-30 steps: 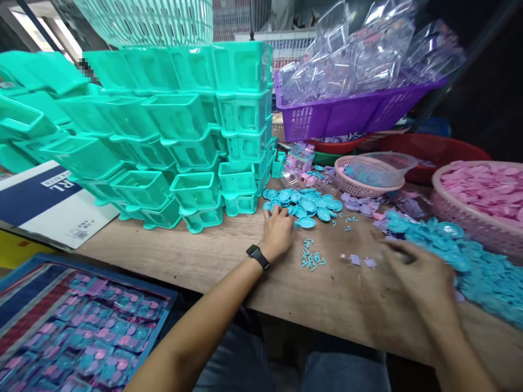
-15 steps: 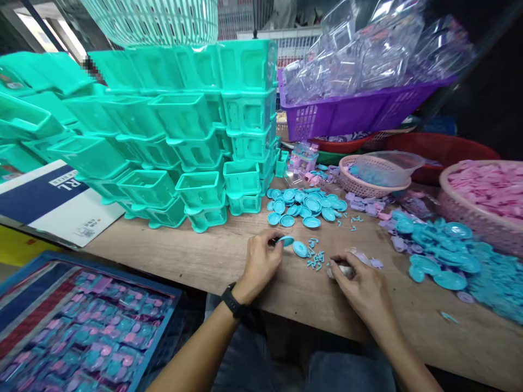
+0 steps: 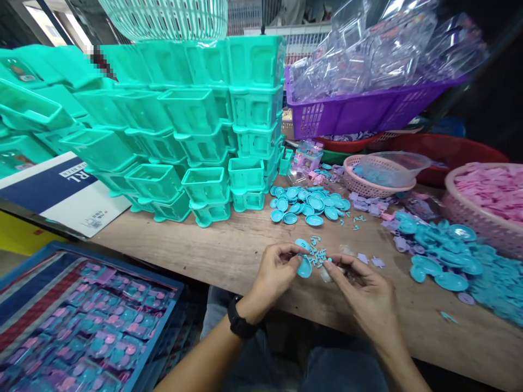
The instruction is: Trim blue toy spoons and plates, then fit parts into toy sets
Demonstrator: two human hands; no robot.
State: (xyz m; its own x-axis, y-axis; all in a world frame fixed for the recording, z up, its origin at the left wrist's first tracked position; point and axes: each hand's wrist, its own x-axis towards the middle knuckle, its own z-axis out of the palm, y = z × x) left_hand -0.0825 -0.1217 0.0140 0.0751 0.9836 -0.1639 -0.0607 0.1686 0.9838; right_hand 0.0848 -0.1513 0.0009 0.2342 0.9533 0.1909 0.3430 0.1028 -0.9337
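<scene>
Left hand (image 3: 274,271) pinches a small blue dish (image 3: 304,268) between thumb and fingertips, low over the tabletop (image 3: 229,245) near its front edge. Right hand (image 3: 370,296) sits just beside it, fingers curled onto a small clear piece (image 3: 327,274); what sort of piece is hard to tell. The two hands almost touch.

Best handling here, I'd say: keep the dish pinched by its rim, bring the pieces together straight on and stay low, so a slip lands on wood and not in the lap.

Tiny blue bits (image 3: 316,256) lie scattered right under the fingers, easy to brush away. Just beyond is a cluster of blue dishes (image 3: 308,204), then stacked teal tubs (image 3: 196,136) to the left. A big blue heap (image 3: 453,258) and a pink basket (image 3: 482,218) crowd the right. Open wood lies left of the left hand. The front edge is close, and a blue tray (image 3: 81,321) of finished packs sits below it, left.
</scene>
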